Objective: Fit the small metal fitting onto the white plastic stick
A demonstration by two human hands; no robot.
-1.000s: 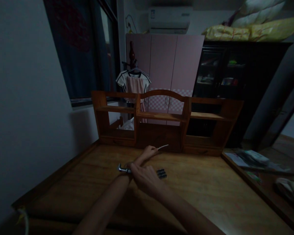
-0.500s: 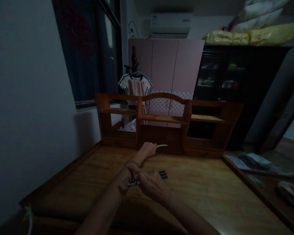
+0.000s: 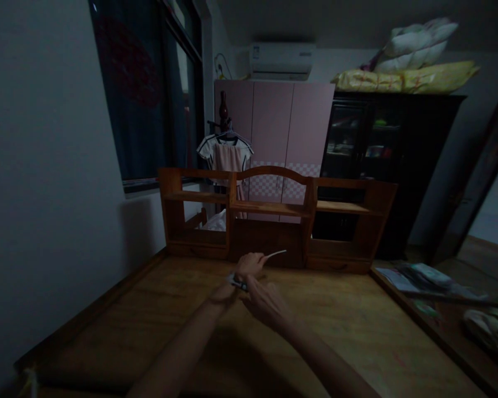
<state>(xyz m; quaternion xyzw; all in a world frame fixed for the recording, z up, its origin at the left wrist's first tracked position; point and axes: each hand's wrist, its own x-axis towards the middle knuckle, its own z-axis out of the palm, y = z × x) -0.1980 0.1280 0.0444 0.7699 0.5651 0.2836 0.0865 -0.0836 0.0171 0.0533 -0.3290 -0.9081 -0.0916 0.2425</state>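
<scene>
My left hand [image 3: 250, 265] is closed with its back up, reached forward over the wooden tabletop [image 3: 340, 315]. From its fingers a thin white strip [image 3: 277, 254] sticks out to the right; its kind is unclear. My right hand [image 3: 266, 303] lies across my left wrist, fingers bent together. At its fingertips, against that wrist, shows a small dark and silvery thing [image 3: 237, 282], partly covered and too dim to name. The two hands touch or overlap there.
A wooden shelf unit [image 3: 269, 209] runs along the far edge of the tabletop. To the left is a white wall [image 3: 58, 166]. Papers [image 3: 415, 276] and a crumpled cloth [image 3: 487, 334] lie beyond the right edge. Behind stand a pink wardrobe [image 3: 269, 121] and hanging clothes [image 3: 226, 157].
My right hand and the dark silvery thing have shifted forward, from my left forearm to the wrist. Small dark pieces that showed beside my right hand are hidden now. The view has tilted up.
</scene>
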